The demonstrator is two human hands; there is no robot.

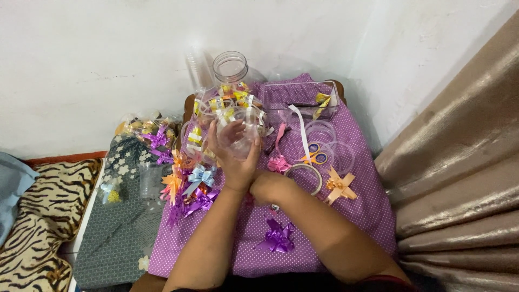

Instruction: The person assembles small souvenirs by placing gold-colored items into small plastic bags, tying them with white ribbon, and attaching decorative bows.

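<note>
Head view: left hand (233, 157) raised above the table, fingers wrapped around a small clear plastic cup (238, 138), closed on it from below and behind. Right hand (268, 186) just beside the left wrist, curled into a loose fist low over the cloth; whether anything sits inside that fist, cannot tell. Just behind the cup, a heap of clear cups stuffed with yellow and white ribbon pieces (224, 105), and behind that a tall clear jar (231, 66) standing upright, mouth open. Left of the hands, a cluster of ribbon bows (189, 186) in orange, light blue and purple, lying at the edge of the purple dotted tablecloth (357, 216). Near the right hand, a roll of clear tape (304, 176) flat on the cloth, a pink bow (279, 164) just beside it, orange-and-blue scissors (313, 157) further back, a peach bow (339, 185) to the right. Closer to the body, a single purple bow (277, 238). At the far right corner of the table, a clear rectangular box (303, 97). Off the table to the left, a bag of more bows (148, 135) on a dark floral cloth, a tiger-striped fabric (38, 216) beyond it. Beige curtain (459, 162) at the right.
</note>
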